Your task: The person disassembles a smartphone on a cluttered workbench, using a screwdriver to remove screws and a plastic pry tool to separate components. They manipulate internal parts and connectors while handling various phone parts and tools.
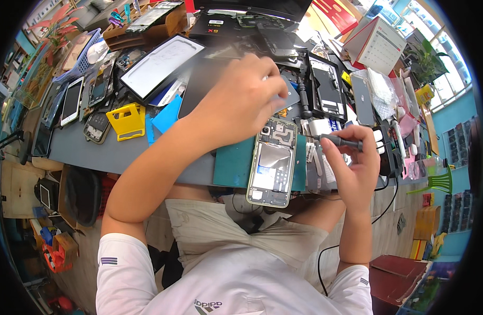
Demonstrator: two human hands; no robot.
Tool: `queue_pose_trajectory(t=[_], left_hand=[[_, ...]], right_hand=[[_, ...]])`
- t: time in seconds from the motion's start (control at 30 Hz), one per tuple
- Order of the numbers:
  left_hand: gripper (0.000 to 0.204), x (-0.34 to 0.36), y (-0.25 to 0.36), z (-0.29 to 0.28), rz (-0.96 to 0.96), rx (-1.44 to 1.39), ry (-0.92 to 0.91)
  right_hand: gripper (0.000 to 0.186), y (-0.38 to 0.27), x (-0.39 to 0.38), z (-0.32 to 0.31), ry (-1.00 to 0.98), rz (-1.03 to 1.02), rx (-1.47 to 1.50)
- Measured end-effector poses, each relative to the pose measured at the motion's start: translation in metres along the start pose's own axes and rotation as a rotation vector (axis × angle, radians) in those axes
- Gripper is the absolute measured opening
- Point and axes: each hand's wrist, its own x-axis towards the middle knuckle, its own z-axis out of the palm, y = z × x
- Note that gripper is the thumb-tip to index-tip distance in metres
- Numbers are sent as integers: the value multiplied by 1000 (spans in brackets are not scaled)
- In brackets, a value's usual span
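Observation:
An opened phone (273, 163), its inner parts and metal plates showing, lies on a teal mat (231, 167) at the table's front edge. In my right hand (357, 163) is a slim dark screwdriver (342, 142), pinched between thumb and fingers, its tip pointing left, just right of the phone. My left hand (247, 92) is raised past the phone's top end. Its fingers are curled together and slightly blurred; what they hold, if anything, I cannot make out. Beneath those fingers a bluish-grey panel (291, 93) shows in part.
A yellow phone stand (127, 122) and a white-lined tray (162, 65) are on the left, near several phones. Beyond my right hand stand a black tray with a phone part (326, 86), a dark screwdriver (303, 97) and a desk calendar (375, 44). A black cable (391, 205) hangs at right.

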Motion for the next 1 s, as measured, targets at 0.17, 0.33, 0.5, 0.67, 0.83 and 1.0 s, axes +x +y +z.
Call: queue_pose_trajectory(t=[0.17,0.33,0.5,0.67,0.83,1.0], left_hand=[[39,-10,13,4,129,-123,-121],[50,-12,13,7,106,-34,-158],[51,-13,14,8,90,-26,-207],[52,-14,13,10,87,-27,-212],[51,-13,11,13,98,-27,-224],[49,-14,10,12,104,-14,-209]], right_hand=[[31,-2,22,9,-83,-82,-128],[32,-1,31,12,-119,-92,-172],[32,1,33,11,-144,-103,-179],[31,-1,38,12,-170,-138,-217],[26,-20,55,12,-276,-173,-357],[26,-34,85,19,-459,-250,-557]])
